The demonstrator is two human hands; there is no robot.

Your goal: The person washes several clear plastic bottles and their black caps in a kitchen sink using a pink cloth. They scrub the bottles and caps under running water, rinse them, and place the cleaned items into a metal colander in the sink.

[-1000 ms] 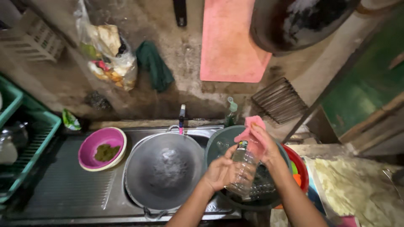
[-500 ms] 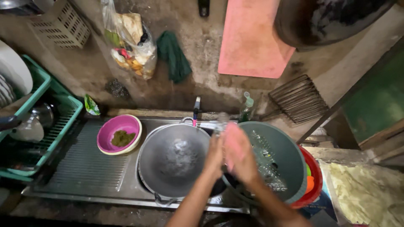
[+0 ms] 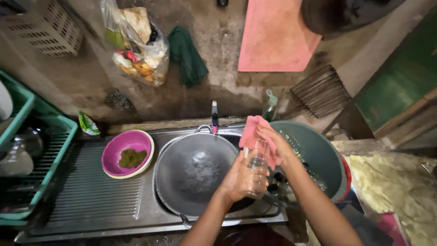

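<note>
At centre-right of the frame, the left hand point(image 3: 236, 180) grips a clear plastic bottle point(image 3: 256, 171) while the right hand point(image 3: 277, 146) presses a pink cloth point(image 3: 255, 132) on its top, above a grey wok point(image 3: 195, 171). A green sachet point(image 3: 88, 124) lies at left, a bulging plastic bag point(image 3: 136, 45) hangs upper left.

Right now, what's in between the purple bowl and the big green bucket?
In the head view, the round grey wok sits in the sink between the purple bowl and green bucket, with the left hand holding a clear bottle.
</note>
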